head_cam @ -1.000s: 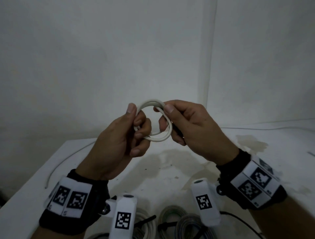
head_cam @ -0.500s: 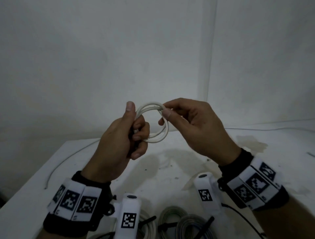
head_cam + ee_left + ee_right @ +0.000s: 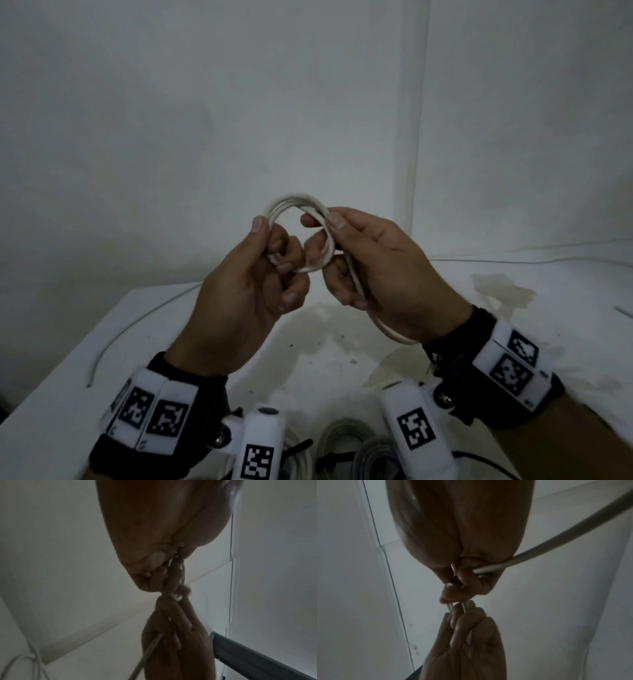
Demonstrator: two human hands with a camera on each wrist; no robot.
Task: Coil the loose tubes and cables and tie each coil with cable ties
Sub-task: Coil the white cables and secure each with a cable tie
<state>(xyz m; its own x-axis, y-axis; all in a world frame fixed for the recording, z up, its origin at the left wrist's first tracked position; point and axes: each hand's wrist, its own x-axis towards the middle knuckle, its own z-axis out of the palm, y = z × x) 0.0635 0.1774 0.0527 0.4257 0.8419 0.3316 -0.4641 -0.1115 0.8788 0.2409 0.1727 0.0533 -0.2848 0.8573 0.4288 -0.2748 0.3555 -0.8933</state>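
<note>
I hold a small coil of white cable [image 3: 294,205] in the air above the white table [image 3: 154,329]. My left hand [image 3: 263,253] grips the coil's left side, thumb up along it and fingers curled through the ring. My right hand [image 3: 342,250] pinches the right side between thumb and fingers. The loose tail of the cable [image 3: 387,329] runs down through my right palm toward the wrist. In the right wrist view the tail [image 3: 556,540] leaves the right hand [image 3: 462,574] up to the right. In the left wrist view the cable [image 3: 147,651] passes below both hands.
Several coiled cables lie at the table's near edge, a grey coil [image 3: 346,442] among them, partly hidden by the wrist cameras. A thin white cable [image 3: 113,339] curves along the table's left part. Another thin line [image 3: 531,262] runs along the back right. Stains mark the tabletop.
My right hand has shifted round the coil's right side, and the loose tail now shows running down through its palm. The left hand keeps its grip on the left side.
</note>
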